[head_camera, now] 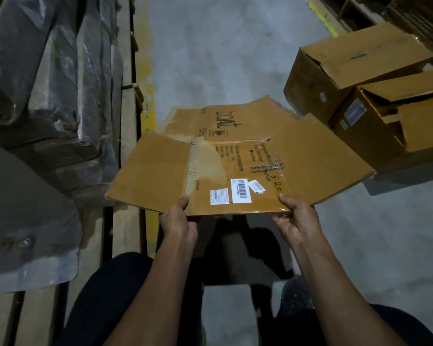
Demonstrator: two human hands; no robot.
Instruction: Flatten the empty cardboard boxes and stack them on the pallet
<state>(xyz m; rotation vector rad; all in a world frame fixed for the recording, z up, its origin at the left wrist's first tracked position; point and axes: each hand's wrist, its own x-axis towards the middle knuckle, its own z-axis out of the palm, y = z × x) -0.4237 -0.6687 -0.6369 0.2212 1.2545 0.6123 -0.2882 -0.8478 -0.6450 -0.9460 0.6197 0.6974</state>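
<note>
Above a grey concrete floor [223, 53], a flattened cardboard box [235, 161] is held out level in front of the person, its side flaps spread left and right, with torn clear tape, white barcode labels [241, 191] and dark printed lettering on its upper face. The left hand [178, 221] pinches the near edge, thumb on top and fingers curled beneath; the right hand [295, 216] grips the same edge further right, thumb pressed on the cardboard. Just beyond the sheet's right flap, two unflattened boxes [348, 71] stand on the floor, touching each other, their top flaps loose and partly raised. To the left, a wooden pallet [125, 121] carries goods wrapped in dark plastic film [48, 83], and a yellow painted line [148, 96] runs along the floor beside its edge. Another patch of yellow marking shows at the far right of the floor. The lighting is dim, and the person's dark trousers fill the bottom of the view.
</note>
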